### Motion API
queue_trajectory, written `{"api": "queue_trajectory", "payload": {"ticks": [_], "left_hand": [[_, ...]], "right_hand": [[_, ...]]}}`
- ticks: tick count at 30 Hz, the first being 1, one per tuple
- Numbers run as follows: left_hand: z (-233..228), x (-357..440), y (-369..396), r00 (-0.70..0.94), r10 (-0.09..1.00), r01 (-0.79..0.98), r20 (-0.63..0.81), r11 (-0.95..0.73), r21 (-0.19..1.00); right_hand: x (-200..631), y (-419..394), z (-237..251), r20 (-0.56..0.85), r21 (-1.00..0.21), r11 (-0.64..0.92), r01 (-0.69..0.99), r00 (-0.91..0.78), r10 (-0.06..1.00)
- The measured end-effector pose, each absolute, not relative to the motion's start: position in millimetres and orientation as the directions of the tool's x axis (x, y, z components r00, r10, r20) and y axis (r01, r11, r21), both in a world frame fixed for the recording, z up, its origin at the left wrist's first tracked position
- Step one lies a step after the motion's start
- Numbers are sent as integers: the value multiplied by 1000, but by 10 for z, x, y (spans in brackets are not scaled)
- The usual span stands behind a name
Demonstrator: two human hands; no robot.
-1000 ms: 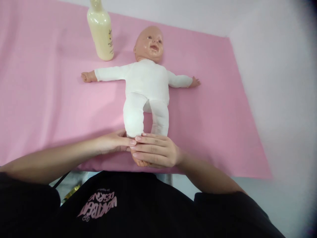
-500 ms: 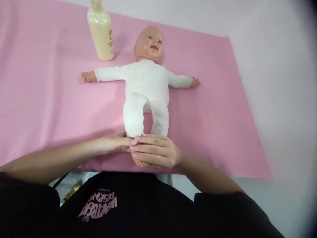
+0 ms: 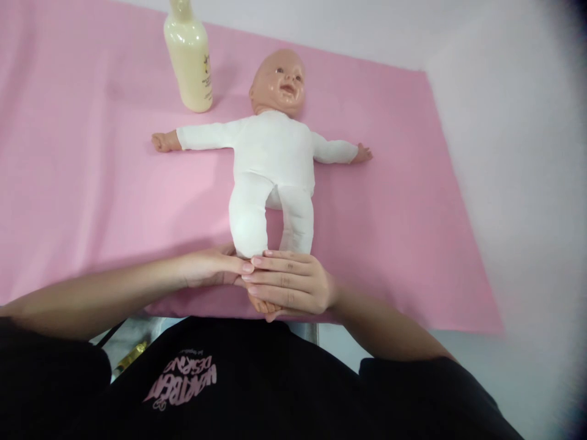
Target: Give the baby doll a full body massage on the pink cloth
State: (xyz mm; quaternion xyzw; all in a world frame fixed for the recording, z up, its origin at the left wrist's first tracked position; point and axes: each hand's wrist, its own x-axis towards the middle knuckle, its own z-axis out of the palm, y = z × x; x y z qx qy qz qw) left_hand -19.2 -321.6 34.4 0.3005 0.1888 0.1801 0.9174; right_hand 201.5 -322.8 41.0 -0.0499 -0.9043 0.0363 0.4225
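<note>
— In the head view, where is the doll (image 3: 275, 146) found?

— It is laid face-up on the pink surface (image 3: 389, 244), head toward the far edge, feet at the near edge. A yellow bottle (image 3: 190, 67) is stood near the far edge, left of the head.

— How are the hands placed?

— The left hand (image 3: 215, 267) is curled around the leg on the person's left, its thumb rested at the ankle, its other fingers mostly hidden. The right hand (image 3: 293, 284) is laid across the foot (image 3: 263, 304), fingers side by side, with a thumb tip seen just below the toes. How firmly it is pressed cannot be told.

— How is the doll expected to handle?

— Judged by looks, it is light and soft in its white body, so the limbs should be easily bent. The glossy head and feet seem stiffer, perhaps slippery.

— And the best hold?

— For one leg, ankle and foot together; for lifting, trunk and neck should both be supported.
</note>
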Motion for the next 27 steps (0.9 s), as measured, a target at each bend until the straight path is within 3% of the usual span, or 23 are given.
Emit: {"api": "queue_trajectory", "payload": {"ticks": [6,10,16,22,27], "left_hand": [[352,-211,-3188,863,450,-227,-230,752,619],[342,-232,-3181,853,460,-221,-245,744,631],[370,-224,-3178,829,459,-114,-318,697,708],[330,-238,-3126,816,518,-68,-255,524,849],[337,-238,-3171,803,547,-157,-234,574,804]], "right_hand": [[2009,-3212,389,796,-70,996,49,-599,85],[2011,-3205,393,846,-99,985,139,-509,157],[1984,-3206,454,776,-114,990,77,-616,137],[1973,-3242,440,777,-106,988,111,-611,152],[1990,-3234,388,759,-141,987,80,-631,160]]}}
